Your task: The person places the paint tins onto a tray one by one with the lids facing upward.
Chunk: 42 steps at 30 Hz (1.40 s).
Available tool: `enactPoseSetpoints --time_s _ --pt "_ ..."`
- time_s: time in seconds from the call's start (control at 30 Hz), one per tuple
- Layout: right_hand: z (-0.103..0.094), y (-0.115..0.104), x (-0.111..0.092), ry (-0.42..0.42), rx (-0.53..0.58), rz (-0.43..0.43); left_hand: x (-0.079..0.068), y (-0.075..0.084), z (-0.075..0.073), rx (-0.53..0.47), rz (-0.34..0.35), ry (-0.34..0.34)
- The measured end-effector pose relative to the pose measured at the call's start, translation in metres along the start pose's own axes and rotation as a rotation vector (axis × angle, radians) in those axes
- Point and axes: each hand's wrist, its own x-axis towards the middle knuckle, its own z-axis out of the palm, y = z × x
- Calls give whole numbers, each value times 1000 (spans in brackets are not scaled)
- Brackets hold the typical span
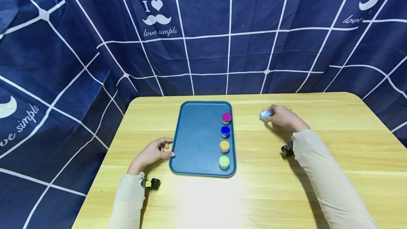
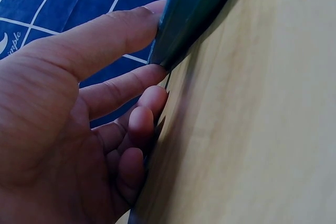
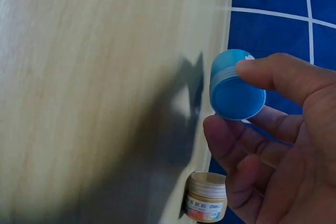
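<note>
My right hand (image 1: 283, 116) holds a light blue paint jar (image 3: 239, 85) between thumb and fingers, to the right of the tray. The jar is tilted, its flat round blue end facing the wrist camera. Beside the curled lower fingers, a gold paint jar (image 3: 206, 198) with a white label stands on the table, mostly hidden by the hand in the head view. My left hand (image 1: 155, 153) touches the left rim of the blue tray (image 1: 197, 137) with thumb and index fingertips, spaced apart along it; its other fingers are loosely bent.
Along the tray's right side stand several small jars in a column: magenta (image 1: 226, 118), dark blue (image 1: 225, 131), gold (image 1: 224, 146) and light green (image 1: 224, 162). The wooden table (image 1: 270, 193) meets a dark blue curtain (image 1: 206, 59) with white lines at the back.
</note>
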Motion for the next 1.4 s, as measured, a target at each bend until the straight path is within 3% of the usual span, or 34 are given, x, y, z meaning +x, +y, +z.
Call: enactPoseSetpoints --time_s 0.17,0.4,1.4 --pt "-4 -7 -1 34 54 -45 1 0 -1 -1 18 -1" --pt "-5 -22 4 81 35 -87 1 -1 0 4 -14 3" --pt "17 -68 37 78 154 -117 0 -3 -1 10 1 6"
